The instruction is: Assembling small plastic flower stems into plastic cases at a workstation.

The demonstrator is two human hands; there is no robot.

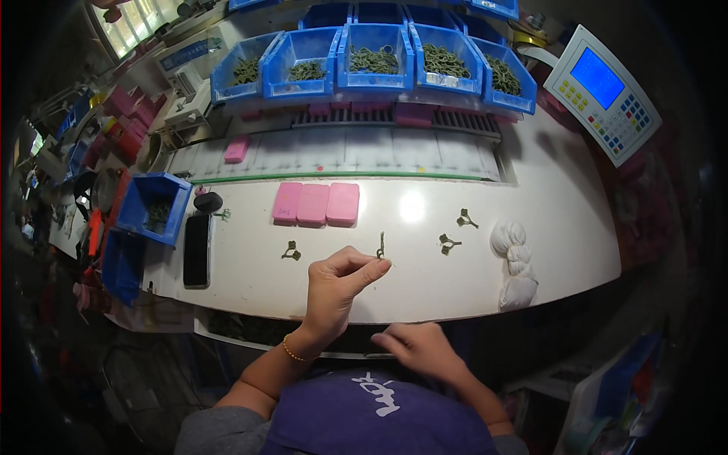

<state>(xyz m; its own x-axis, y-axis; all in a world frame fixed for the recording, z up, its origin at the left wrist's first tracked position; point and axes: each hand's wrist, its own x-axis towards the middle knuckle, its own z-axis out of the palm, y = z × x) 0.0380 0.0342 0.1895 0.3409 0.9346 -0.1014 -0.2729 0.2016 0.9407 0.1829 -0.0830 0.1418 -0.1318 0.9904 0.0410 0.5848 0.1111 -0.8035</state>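
The left hand (337, 287) pinches a small green sprig (381, 246) above the white table (425, 292), while the right hand (421, 349) rests loosely curled at the table's near edge, holding nothing visible.

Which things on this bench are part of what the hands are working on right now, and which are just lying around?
In use:
- small green piece pinched in the left hand
- right hand at the bench's near edge
- three loose green pieces on the white bench
- blue bins of green parts

Lying about:
- three pink blocks
- black phone
- white skein
- control panel
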